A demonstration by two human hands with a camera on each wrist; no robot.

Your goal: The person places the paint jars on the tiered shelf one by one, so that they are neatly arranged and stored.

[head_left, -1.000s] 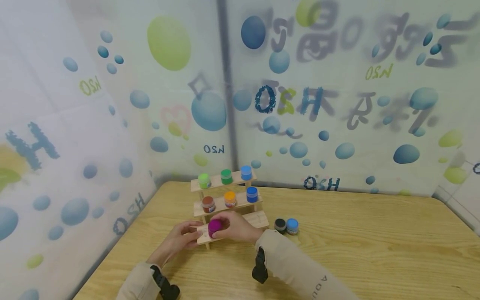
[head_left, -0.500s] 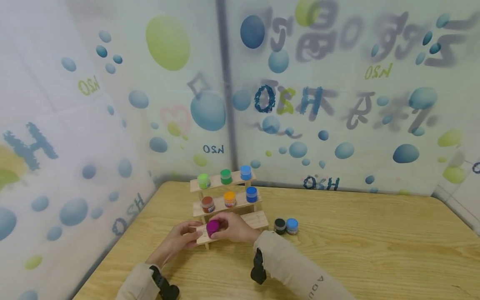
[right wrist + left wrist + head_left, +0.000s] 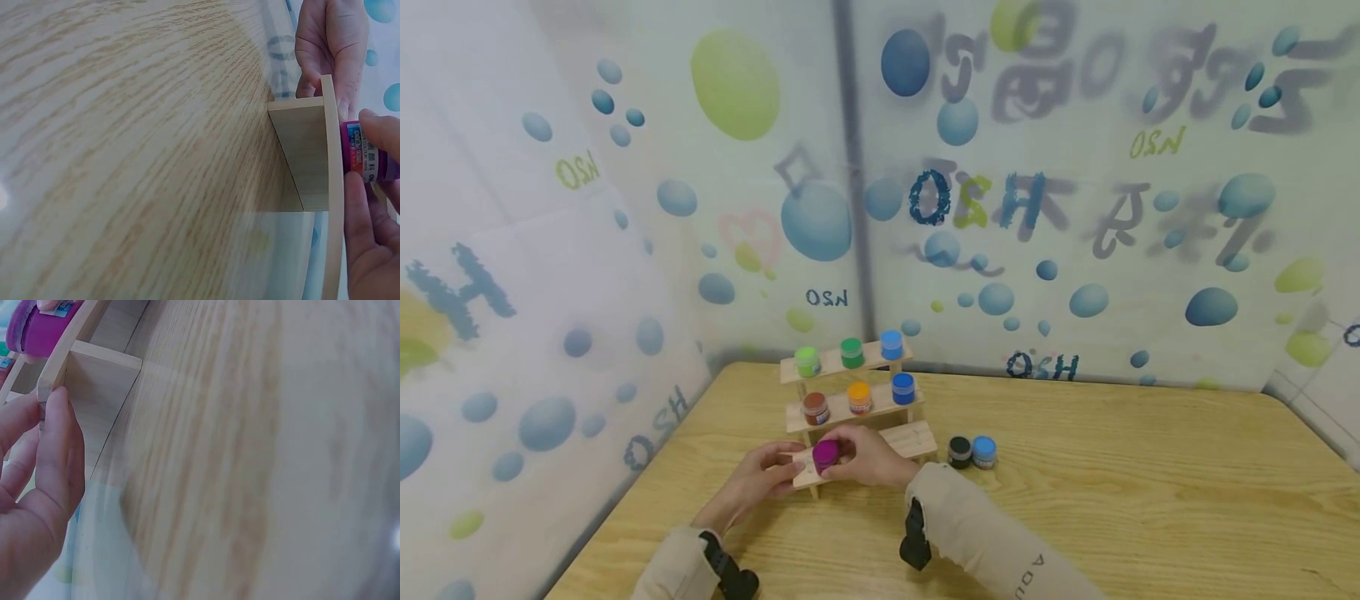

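Observation:
A three-step wooden display stand [image 3: 916,440] stands on the table. My left hand [image 3: 751,483] pinches the left end of its lowest step between thumb and fingers, plain in the left wrist view, where the hand [image 3: 44,481] meets the board's edge. On that same step, near its left end, is a small purple paint jar [image 3: 825,455]. My right hand [image 3: 874,458] grips this jar from the right. In the right wrist view the jar's label [image 3: 362,150] shows between thumb and fingers, and its base is against the board.
Light green [image 3: 807,362], dark green [image 3: 852,352] and light blue [image 3: 891,344] jars line the top step. Brown [image 3: 816,408], orange [image 3: 860,398] and blue [image 3: 903,388] jars fill the middle one. Black [image 3: 959,452] and light blue [image 3: 984,452] jars stand on the table, right of the stand.
Over the first half second my right hand and the purple paint jar shift slightly left along the lowest step. Since then they hold still, and my left hand keeps its place on the stand.

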